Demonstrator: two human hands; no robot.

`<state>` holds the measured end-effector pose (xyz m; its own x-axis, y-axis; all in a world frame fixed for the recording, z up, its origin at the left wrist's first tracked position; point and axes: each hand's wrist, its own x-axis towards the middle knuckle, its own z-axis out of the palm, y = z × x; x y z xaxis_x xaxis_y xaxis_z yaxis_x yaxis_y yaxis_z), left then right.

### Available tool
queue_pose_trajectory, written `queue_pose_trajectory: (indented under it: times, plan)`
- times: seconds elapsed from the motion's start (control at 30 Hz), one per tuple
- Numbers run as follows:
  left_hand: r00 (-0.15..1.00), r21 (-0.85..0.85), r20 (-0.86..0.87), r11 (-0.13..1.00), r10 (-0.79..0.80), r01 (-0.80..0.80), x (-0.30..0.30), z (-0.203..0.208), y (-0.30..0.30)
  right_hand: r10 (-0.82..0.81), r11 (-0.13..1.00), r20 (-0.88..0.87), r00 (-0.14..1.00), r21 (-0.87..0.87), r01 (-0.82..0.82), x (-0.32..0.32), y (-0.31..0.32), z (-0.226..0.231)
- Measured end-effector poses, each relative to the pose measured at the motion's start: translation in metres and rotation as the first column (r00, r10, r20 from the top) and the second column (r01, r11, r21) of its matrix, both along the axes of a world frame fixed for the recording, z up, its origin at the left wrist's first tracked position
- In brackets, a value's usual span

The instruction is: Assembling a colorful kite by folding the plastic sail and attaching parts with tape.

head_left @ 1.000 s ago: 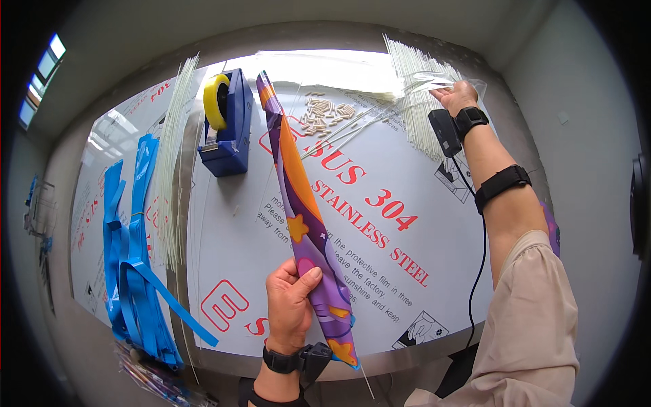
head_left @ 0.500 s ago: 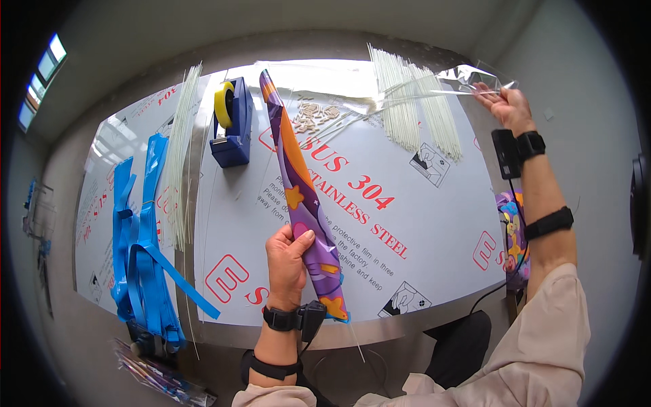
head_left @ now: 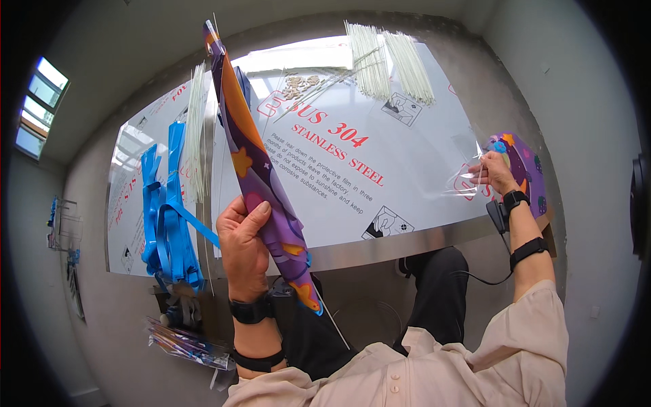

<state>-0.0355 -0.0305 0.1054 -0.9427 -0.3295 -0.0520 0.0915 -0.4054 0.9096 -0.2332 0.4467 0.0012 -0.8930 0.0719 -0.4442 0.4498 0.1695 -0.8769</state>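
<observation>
Fingers, left hand [head_left: 243, 247]: closed around folded printed sheet [head_left: 252, 159], thumb laid along its face.
Fingers, right hand [head_left: 500, 171]: bent and pinching thin clear film [head_left: 468, 178]; exact contact points hard to tell.
Printed sheet position: raised in front of table [head_left: 420, 142], tilted, upper end toward far left, lower end past near edge.
Printed sheet finish: purple and orange, with yellow-orange stars.
Thin rod [head_left: 334, 321]: projecting from lower end of sheet.
Clear film position: above right end of table, just beside purple printed item [head_left: 536, 173].
Rod bundles [head_left: 371, 68]: two, side by side at far edge.
Small beige pieces [head_left: 296, 85]: loosely heaped, left of bundles.
Blue dispenser [head_left: 241, 87]: mostly hidden behind sheet.
Long pale rods [head_left: 196, 136]: lying left of sheet.
Blue straps [head_left: 176, 224]: piled at left, near those rods.
</observation>
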Motion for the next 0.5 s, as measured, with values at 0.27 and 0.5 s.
queue_pose_trajectory:
  times: [0.27,0.5]
  plan:
    - [0.994,0.048,0.098,0.998,-0.039,0.035,0.043,-0.033,0.018,-0.028,0.967,-0.279,0.96,0.234,0.096,0.015,-0.031,-0.023]
    - [0.989,0.006,0.145,1.0,0.016,-0.017,0.045,-0.021,0.024,-0.233,0.533,-0.392,0.89,-0.817,-0.22,-0.045,-0.029,-0.01]
